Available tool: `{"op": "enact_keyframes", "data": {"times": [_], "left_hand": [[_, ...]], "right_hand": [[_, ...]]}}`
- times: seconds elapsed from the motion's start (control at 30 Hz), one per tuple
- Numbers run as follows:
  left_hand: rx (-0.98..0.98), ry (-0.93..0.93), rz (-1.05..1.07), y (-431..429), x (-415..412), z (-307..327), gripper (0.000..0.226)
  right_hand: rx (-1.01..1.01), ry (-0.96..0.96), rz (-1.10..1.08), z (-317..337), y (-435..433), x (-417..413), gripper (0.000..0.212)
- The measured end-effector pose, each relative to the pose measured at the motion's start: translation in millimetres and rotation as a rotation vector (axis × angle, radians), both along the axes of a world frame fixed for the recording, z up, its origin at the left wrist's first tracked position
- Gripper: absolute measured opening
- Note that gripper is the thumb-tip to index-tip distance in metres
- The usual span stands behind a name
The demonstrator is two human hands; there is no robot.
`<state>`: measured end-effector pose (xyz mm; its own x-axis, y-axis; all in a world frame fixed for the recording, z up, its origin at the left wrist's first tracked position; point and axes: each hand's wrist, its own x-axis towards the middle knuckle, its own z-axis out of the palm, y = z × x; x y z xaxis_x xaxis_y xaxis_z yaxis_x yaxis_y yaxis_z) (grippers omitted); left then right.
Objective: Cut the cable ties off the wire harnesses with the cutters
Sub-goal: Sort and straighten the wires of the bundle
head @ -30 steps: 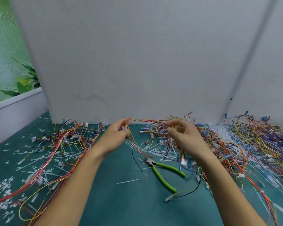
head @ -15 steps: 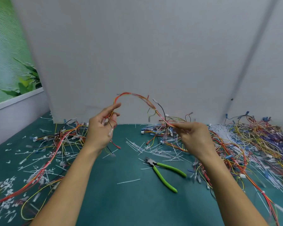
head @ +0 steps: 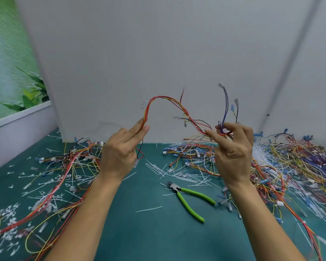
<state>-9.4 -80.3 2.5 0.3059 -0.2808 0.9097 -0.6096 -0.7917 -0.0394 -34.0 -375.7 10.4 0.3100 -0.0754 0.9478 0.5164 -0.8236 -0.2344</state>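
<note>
Above the idle cutters (head: 188, 197), the left hand (head: 120, 153) and right hand (head: 233, 155) pinch one harness (head: 169, 99); cut ties (head: 177, 173) lie beside them, and a tangled pile (head: 294, 162) to their right likely awaits.

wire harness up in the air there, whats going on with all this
A person holds one wire harness up above the table, arched between both hands: the left hand pinches one end, the right hand the other. The green-handled cutters lie on the table, in neither hand. Loose cable ties and piles of other harnesses cover the table around them.
</note>
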Motion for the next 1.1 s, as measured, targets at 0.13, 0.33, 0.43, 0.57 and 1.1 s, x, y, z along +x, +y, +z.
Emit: {"op": "enact_keyframes", "data": {"times": [0.13,0.33,0.43,0.57,1.1], "left_hand": [[-0.028,-0.009,0.019,1.0,2.8,-4.8,0.073],[-0.132,0.051,0.045,3.7,6.1,-11.8,0.074],[-0.265,0.172,-0.018,4.0,9.3,-14.6,0.069],[-0.654,0.367,-0.243,-1.0,10.0,-10.0,0.052],[-1.414,0.823,-0.782,-3.7,4.5,19.0,0.022]], "right_hand": [[-0.012,-0.006,0.019,-1.2,4.3,-0.7,0.040],[-0.007,-0.002,0.023,-3.9,6.8,1.3,0.047],[0.093,0.088,0.105,-3.8,10.3,0.0,0.043],[0.681,0.376,0.506,7.7,18.9,-2.8,0.029],[1.505,0.805,1.126,20.7,2.4,7.3,0.021]]}}
